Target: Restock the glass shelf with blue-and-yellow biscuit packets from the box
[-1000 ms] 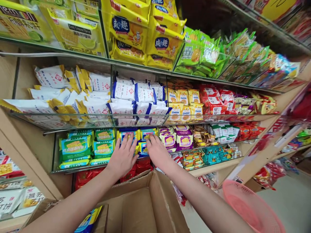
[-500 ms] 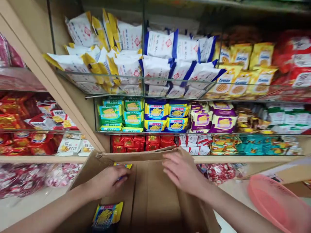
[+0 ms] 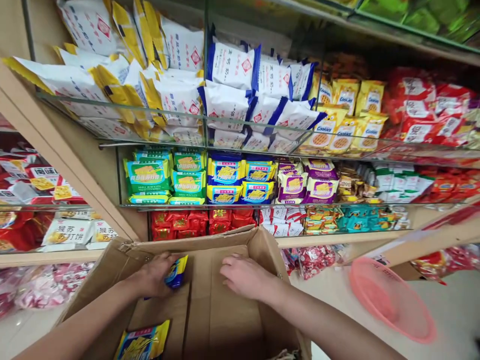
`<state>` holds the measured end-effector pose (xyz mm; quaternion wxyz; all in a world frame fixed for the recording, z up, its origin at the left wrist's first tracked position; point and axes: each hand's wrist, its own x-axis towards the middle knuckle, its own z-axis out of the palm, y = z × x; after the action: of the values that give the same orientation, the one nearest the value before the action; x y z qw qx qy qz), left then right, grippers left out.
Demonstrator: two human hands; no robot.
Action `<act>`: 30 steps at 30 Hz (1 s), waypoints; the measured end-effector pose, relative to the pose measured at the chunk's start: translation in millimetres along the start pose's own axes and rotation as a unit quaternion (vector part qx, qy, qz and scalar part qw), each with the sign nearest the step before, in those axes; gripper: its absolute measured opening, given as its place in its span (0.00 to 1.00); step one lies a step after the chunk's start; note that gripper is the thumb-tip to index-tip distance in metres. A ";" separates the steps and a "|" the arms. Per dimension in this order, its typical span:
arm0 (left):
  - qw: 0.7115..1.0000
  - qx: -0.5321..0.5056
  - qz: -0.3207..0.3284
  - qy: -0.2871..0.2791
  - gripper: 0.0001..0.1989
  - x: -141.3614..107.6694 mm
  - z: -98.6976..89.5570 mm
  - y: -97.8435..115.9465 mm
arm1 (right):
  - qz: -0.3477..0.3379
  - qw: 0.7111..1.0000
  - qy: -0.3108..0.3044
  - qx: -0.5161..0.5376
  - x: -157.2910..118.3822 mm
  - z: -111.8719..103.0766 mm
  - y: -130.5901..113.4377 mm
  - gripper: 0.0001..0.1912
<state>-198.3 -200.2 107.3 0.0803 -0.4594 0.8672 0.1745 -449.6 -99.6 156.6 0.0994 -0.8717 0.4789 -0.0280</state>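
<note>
My left hand [image 3: 155,274] is inside a cardboard box [image 3: 215,310], its fingers closed around a blue-and-yellow biscuit packet [image 3: 177,273]. The packet's right part sticks out past the fingers. A similar packet [image 3: 144,342] lies nearer to me at the box's left side, cut off by the bottom of the view. On the right, my right hand [image 3: 244,275] is held over the box's inside with loosely bent fingers and no visible item in it. Matching blue-and-yellow packets [image 3: 242,179] stand stacked on the shelf behind the box.
Green biscuit packets [image 3: 148,175] and purple-and-white ones [image 3: 307,182] flank the blue stack. White bags [image 3: 232,65] fill the shelf above, behind a glass edge. Small red packets [image 3: 179,224] sit on the lowest shelf. A pink plastic basket [image 3: 390,300] stands on the floor at right.
My left hand has turned, showing more of its packet. My right hand has come down from the box's far rim into the box. The view has shifted to the right.
</note>
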 end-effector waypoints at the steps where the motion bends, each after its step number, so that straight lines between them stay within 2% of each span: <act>1: 1.000 -0.014 0.023 0.009 0.41 -3.1 -3.7 8.6 | 0.010 0.999 0.011 0.035 -3.4 -1.3 -0.3 0.09; 4: 0.994 -0.043 0.088 0.053 0.39 -12.5 -19.1 43.8 | 0.035 0.981 0.072 0.177 -10.2 -7.1 -7.0 0.23; 6: 0.987 -0.052 0.121 0.091 0.40 -17.3 -31.0 68.6 | 0.065 0.949 0.124 0.282 -11.6 -10.8 -14.3 0.30; 7: 0.981 -0.056 0.140 0.121 0.39 -18.9 -37.0 79.5 | 0.090 0.926 0.151 0.335 -11.7 -12.4 -17.7 0.31; 9: 0.962 -0.065 0.176 0.199 0.38 -20.2 -50.0 97.4 | 0.127 0.862 0.209 0.444 -11.5 -16.3 -22.3 0.27; 11: 0.944 -0.075 0.207 0.244 0.36 -18.7 -65.4 110.5 | 0.129 0.785 0.269 0.543 -12.1 -22.0 -22.2 0.23; 15: 0.921 -0.063 0.282 0.260 0.29 -4.8 -107.1 131.2 | 0.121 0.632 0.361 0.675 -18.3 -37.1 -9.4 0.16; 17: 0.912 -0.010 0.273 0.304 0.26 8.9 -130.4 140.6 | 0.135 0.563 0.379 0.722 -23.5 -42.0 -2.3 0.16; 19: 0.903 0.079 0.231 0.354 0.27 26.2 -150.4 148.8 | 0.155 0.516 0.385 0.750 -29.2 -43.0 2.1 0.17; 21: 0.896 0.158 0.174 0.378 0.29 43.6 -163.9 155.2 | 0.172 0.495 0.383 0.761 -34.9 -40.4 3.6 0.18; 24: 0.879 0.216 0.116 0.410 0.32 62.3 -170.9 161.8 | 0.177 0.487 0.378 0.767 -42.7 -32.8 4.1 0.17; 30: 0.856 0.241 0.098 0.446 0.37 71.6 -166.0 166.4 | 0.199 0.483 0.367 0.770 -51.3 -23.1 9.8 0.17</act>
<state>-372.5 -231.7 277.7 -0.2247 -0.3670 0.8655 -0.2566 -488.8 -65.0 179.6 0.5488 -0.2389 0.4202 -0.6821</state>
